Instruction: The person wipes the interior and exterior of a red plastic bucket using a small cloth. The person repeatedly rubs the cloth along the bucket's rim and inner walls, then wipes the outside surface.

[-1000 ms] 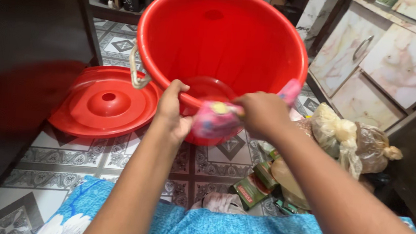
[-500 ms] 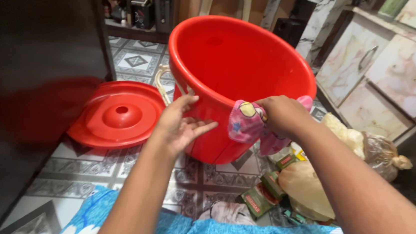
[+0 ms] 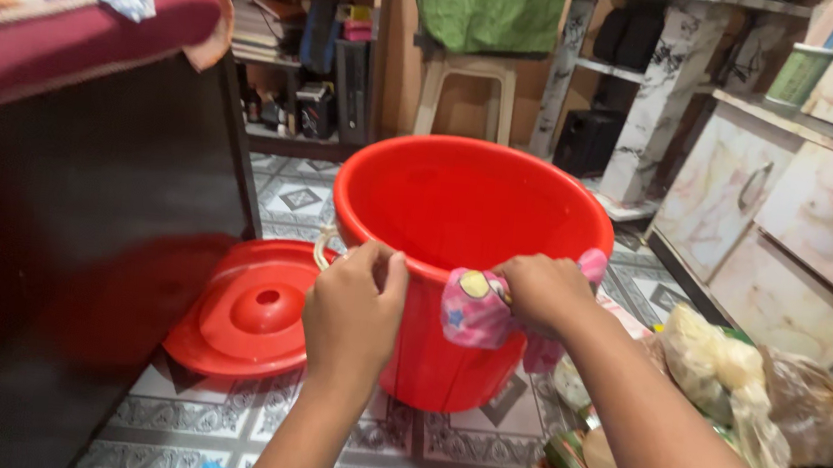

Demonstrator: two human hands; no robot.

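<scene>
Both arms reaching forward, hands curled shut.
Left hand (image 3: 355, 304) closing at 9 o'clock of right hand (image 3: 542, 290), both gripping.

Red lid (image 3: 251, 315), plastic stool (image 3: 466, 96), bagged goods (image 3: 764, 395)

**Warm indoor light, soft at the edges**

The room was evenly and fairly brightly lit, with a warm cast. The round red plastic bucket (image 3: 473, 219) showed soft sheen inside. The dark glossy cabinet side (image 3: 82, 265) mirrored a red glow from the red plastic lid (image 3: 249, 315). Forearms near the bottom edge were stretched and slightly blurred.
</scene>
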